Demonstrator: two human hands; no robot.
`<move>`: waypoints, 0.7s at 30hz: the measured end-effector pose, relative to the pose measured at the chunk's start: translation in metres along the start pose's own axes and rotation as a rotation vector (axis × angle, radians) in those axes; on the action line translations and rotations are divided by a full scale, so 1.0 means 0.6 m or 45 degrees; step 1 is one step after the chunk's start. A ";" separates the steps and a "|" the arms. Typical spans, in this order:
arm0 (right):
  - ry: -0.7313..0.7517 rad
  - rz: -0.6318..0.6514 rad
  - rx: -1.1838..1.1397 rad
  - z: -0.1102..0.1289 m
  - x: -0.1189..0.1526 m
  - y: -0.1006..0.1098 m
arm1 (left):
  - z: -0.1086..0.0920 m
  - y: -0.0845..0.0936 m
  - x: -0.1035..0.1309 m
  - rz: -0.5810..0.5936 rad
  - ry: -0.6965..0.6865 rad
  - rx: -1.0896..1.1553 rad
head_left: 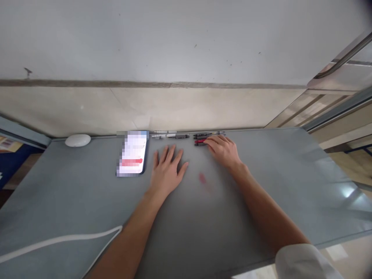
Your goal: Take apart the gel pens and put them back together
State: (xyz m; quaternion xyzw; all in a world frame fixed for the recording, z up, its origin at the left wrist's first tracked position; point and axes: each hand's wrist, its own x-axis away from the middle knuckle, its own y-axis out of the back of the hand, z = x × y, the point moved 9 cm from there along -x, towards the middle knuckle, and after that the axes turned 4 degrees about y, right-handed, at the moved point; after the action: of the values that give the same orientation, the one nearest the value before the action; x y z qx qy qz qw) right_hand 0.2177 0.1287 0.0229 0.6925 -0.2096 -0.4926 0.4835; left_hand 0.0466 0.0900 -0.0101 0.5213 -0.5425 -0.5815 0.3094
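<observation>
Flat on the grey table lies my left hand (166,170), fingers spread and nothing in it. Just beyond its fingertips are a white pen (168,135) and a dark grey pen (182,136) in a row along the back edge. My right hand (223,149) is closed at the back of the table, thumb and fingertips on a red pen (200,141). A black pen (199,144) lies close in front of the red one. More dark pens (200,136) lie behind, partly hidden by my right fingers.
A phone with a lit, blurred screen (133,153) lies left of my left hand. Further left sits a white oval object (78,140). A white cable (58,240) crosses the table's near left. The wall (186,106) borders the back edge, and a reddish smudge (202,178) marks the tabletop.
</observation>
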 end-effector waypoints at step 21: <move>0.069 0.008 -0.193 0.048 0.019 0.018 | -0.002 0.005 0.001 -0.026 -0.005 0.026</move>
State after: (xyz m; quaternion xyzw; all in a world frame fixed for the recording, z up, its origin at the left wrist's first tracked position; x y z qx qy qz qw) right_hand 0.1989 0.1016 0.0257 0.6662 -0.1608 -0.4868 0.5416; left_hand 0.0471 0.0885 -0.0069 0.5286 -0.5438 -0.5802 0.2972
